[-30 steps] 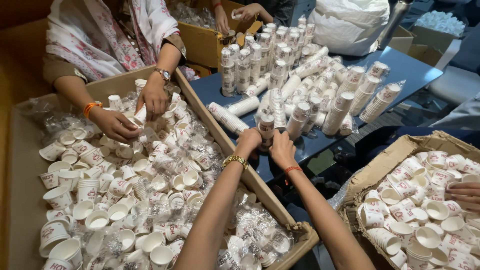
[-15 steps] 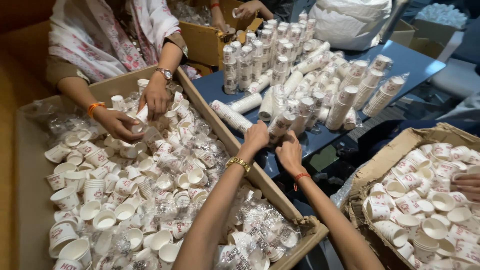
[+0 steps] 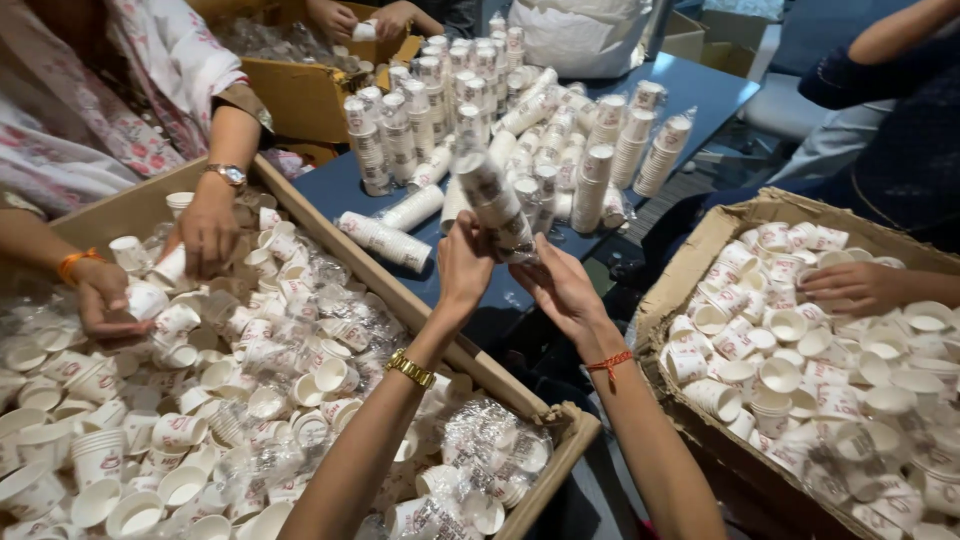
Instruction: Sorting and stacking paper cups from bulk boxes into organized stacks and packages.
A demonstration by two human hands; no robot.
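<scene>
A big box (image 3: pixel 520 385) full of loose cups (image 3: pixel 250 370) is sitting on the left, and another box (image 3: pixel 700 240) of cups is sitting on the right. Between them, farther back, a table (image 3: pixel 340 190) is holding many cup stacks (image 3: pixel 520 110). The left hand (image 3: pixel 465 265) and right hand (image 3: pixel 560 285) are holding one wrapped stack (image 3: pixel 495 205) up, in front of the table.

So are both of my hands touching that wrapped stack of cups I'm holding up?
Touching. The head view shows the left hand and right hand closed around the lower end of the wrapped cup stack.
</scene>
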